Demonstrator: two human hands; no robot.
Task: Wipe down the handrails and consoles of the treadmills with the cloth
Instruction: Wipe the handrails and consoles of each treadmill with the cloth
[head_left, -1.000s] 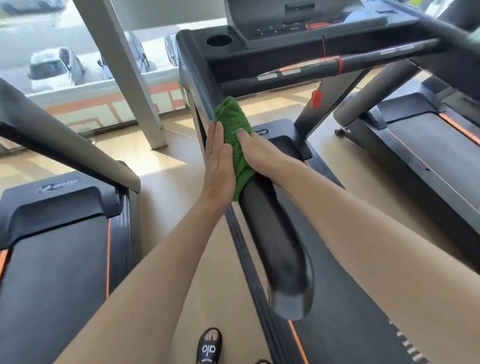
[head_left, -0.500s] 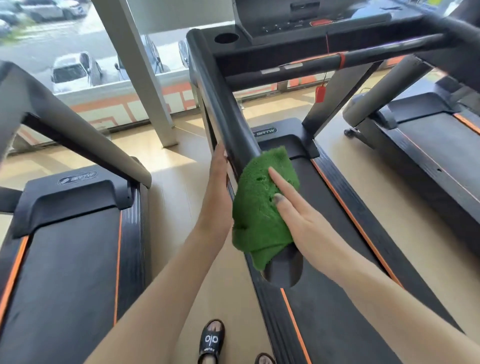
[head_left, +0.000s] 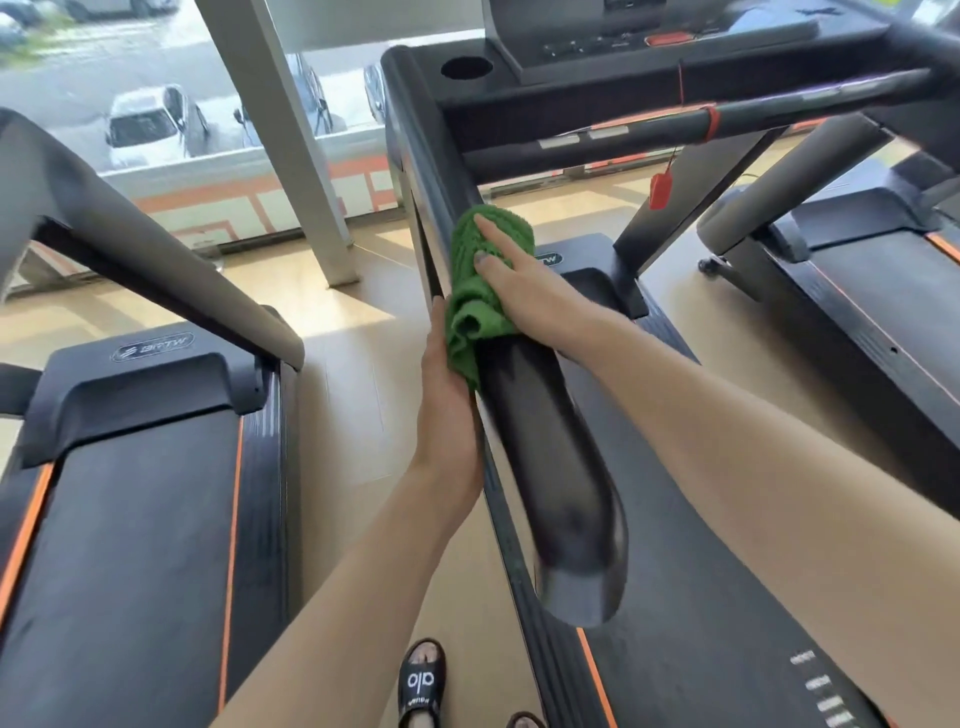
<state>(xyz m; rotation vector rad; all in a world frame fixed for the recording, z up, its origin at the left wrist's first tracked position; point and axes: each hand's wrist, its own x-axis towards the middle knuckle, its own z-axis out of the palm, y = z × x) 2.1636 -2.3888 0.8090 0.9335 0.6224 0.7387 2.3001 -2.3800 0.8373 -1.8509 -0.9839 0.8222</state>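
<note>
Since 0.5 s ago, green cloth (head_left: 488, 280) moves up the left handrail (head_left: 545, 457) from its near end toward the console (head_left: 649, 47). Right hand (head_left: 524, 291) presses it flat-fingered; left hand (head_left: 449, 410) rests straight alongside. Risk: loose lower fold slips off, leaving the rail's left side unwiped.

One head-worn, wide-angle view. It looks forward and steeply down along both forearms, from beside the middle treadmill. The handrail (head_left: 524, 415) runs from the lower centre up to the console (head_left: 623, 41) at the top edge. Both hands and the cloth (head_left: 480, 291) lie close to the lens, near frame centre. A sandal (head_left: 422, 680) at the bottom edge marks the standing point. Neighbouring treadmills fill the left and right margins; the window (head_left: 156, 104) occupies the upper left. Straight lines bow toward the edges.
</note>
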